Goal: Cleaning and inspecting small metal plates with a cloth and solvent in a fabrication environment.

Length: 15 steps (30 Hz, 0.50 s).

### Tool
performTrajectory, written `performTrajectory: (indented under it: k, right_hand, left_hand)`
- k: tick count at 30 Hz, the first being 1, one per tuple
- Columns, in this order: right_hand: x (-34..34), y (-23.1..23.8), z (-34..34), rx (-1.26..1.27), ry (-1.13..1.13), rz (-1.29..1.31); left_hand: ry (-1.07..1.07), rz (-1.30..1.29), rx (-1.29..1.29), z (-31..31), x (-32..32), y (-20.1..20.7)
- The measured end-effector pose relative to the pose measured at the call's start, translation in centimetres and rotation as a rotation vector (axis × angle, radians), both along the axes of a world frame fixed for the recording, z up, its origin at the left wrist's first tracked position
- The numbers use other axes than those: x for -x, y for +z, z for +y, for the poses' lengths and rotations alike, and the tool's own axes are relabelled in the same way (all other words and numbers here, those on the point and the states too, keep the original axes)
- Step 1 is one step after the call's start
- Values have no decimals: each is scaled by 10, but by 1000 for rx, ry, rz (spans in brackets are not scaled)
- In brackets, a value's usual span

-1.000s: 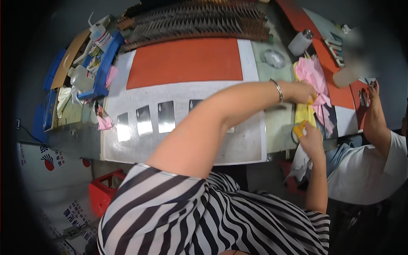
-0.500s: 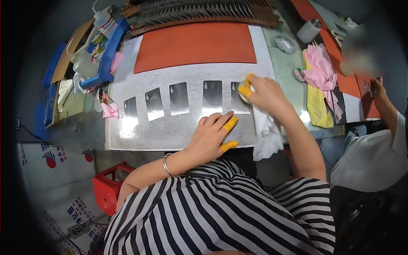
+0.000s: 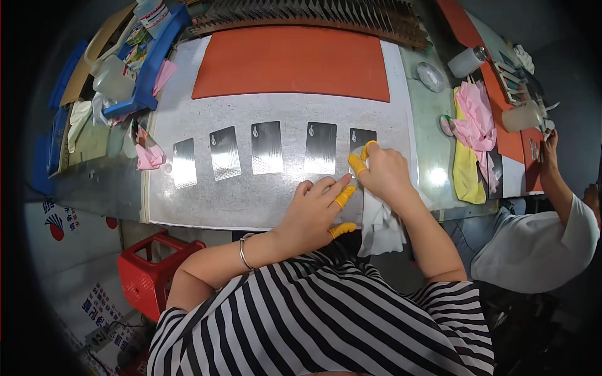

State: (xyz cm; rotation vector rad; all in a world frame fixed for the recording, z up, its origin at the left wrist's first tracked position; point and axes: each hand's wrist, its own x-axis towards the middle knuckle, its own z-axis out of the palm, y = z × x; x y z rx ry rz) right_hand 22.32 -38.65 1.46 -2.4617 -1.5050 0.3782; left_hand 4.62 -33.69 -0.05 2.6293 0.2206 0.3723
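Observation:
Several dark, shiny cards with pale patterned lower parts lie in a row on a grey work board (image 3: 207,203). My right hand (image 3: 385,175), with yellow finger cots on thumb and forefinger, grips a white cloth (image 3: 382,232). It presses the cloth on the lower part of the rightmost card (image 3: 362,136), which is mostly covered. The cloth's loose end hangs over the board's front edge. My left hand (image 3: 310,210), also in yellow finger cots, lies with fingers stretched out, its fingertips by that card's lower left corner. Left of it lies another card (image 3: 321,147).
An orange-red mat (image 3: 291,66) lies behind the cards, before a rack of dark plates (image 3: 301,17). A blue tray (image 3: 150,66) holds bottles at left. Pink cloth (image 3: 475,116) and a bottle (image 3: 467,61) are at right, near a co-worker's arm (image 3: 555,169). A red stool (image 3: 147,269) stands below.
My right hand has moved the cloth down the rightmost card, from its upper right to its lower part. My left hand stays beside the card. The whole view has shifted slightly.

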Motion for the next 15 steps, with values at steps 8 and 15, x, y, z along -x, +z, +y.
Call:
performTrajectory:
  k: [8,15]
  right_hand:
    - [18,14,-26,60,87,62]
    - [14,31,65,-24,91,2]
  left_hand:
    - [69,-86,118,31,35,9]
    - [78,-46,-56,32,41,4]
